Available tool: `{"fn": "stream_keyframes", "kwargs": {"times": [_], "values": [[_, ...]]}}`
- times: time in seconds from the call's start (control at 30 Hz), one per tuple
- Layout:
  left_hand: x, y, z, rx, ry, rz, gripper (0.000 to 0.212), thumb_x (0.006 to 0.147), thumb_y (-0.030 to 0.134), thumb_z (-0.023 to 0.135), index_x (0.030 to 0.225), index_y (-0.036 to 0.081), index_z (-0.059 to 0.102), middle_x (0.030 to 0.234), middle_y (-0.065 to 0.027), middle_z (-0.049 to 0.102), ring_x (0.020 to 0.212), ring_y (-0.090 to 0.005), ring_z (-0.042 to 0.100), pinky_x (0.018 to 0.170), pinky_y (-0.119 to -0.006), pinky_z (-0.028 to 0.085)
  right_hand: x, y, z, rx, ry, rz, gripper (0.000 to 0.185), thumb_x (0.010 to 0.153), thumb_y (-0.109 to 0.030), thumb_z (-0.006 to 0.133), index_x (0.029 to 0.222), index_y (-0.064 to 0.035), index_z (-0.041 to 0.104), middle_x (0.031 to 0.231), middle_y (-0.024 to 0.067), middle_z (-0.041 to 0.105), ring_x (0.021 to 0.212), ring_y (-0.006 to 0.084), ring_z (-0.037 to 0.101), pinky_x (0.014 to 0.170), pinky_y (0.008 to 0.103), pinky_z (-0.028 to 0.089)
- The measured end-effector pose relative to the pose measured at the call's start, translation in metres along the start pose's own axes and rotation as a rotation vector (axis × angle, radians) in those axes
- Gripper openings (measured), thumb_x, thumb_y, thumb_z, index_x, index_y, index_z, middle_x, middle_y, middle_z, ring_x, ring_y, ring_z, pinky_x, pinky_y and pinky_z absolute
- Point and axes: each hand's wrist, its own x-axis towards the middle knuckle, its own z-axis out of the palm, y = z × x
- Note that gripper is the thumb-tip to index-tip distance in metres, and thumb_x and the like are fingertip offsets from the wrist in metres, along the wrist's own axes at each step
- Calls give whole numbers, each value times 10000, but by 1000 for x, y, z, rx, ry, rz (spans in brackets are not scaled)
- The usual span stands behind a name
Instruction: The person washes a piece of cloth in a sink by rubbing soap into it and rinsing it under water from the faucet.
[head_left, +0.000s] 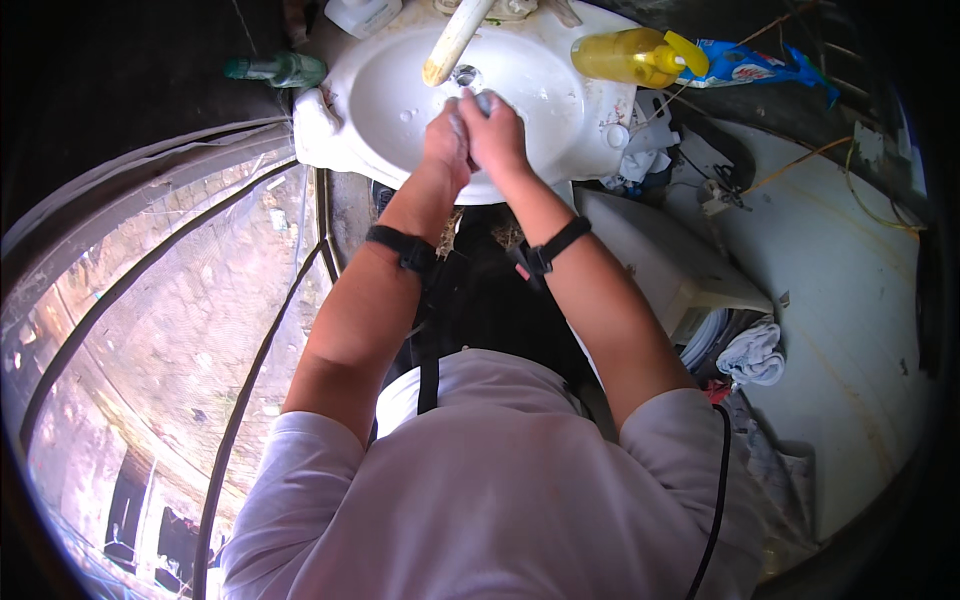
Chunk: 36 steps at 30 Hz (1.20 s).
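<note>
My left hand (447, 141) and my right hand (495, 135) are pressed together over the white ceramic washbasin (551, 112). Curled fingers of the right hand meet the left, and whitish lather seems to coat the skin. A small grey-blue patch shows at the right hand's fingers; whether it is a piece of soap or only lather, I cannot tell. The palms are hidden. Just beyond the fingers lies the metal drain (466, 75). Above it reaches a white tap spout (459, 37) with a stained, yellowish tip. No running water is visible from it.
On the right rim lie a yellow pump bottle (619, 58) and, beyond it, a blue packet (731, 64). A green bottle (277, 70) is at the left, a white container (363, 13) at the back. Lower right stands a whitish bin-like box (645, 240) near a rolled cloth (752, 352).
</note>
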Motion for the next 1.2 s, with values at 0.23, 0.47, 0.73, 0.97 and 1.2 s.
{"fn": "stream_keyframes", "kwargs": {"times": [0.23, 0.47, 0.73, 0.97, 1.2], "values": [[-9, 20, -24, 329, -8, -71, 556, 973, 587, 526, 814, 56, 577, 559, -44, 451, 411, -180, 413, 375, -353, 341, 13, 47, 5, -83, -269, 48, 437, 891, -415, 599, 851, 13, 681, 645, 92, 626, 579, 196, 611, 601, 386, 511], [7, 34, -85, 819, 425, 661, 423, 958, 353, 658, 986, -67, 608, 778, -228, 662, 711, -337, 640, 724, -430, 504, 79, 106, -46, -113, -63, 50, 545, 903, -523, 648, 1108, -20, 681, 973, 207, 714, 928, 343, 682, 832, 384, 512], [0, 39, -62, 1761, 416, 713, 419, 936, 417, 632, 1167, 72, 576, 1191, -188, 650, 1159, -410, 586, 996, -487, 439, 82, 117, -28, -48, -238, -262, 368, 871, -360, 753, 1029, -42, 658, 996, 133, 724, 991, 252, 682, 864, 346, 517], [-3, 29, -97, 2238, -314, 964, 495, 933, 372, 619, 1335, 94, 541, 1533, -66, 409, 1433, -272, 363, 1140, -449, 357, 74, 84, -32, -605, -391, 163, 637, 826, -551, 732, 1098, 17, 638, 1081, 224, 698, 1067, 343, 665, 910, 417, 515], [11, 29, -109, 2270, -302, 833, 574, 1013, 492, 440, 1382, 64, 535, 1581, -51, 364, 1459, -275, 333, 1171, -457, 302, 82, 113, -26, -760, -482, -7, 655, 785, -486, 786, 1171, 22, 634, 1163, 252, 673, 1120, 358, 648, 954, 415, 507]]}}
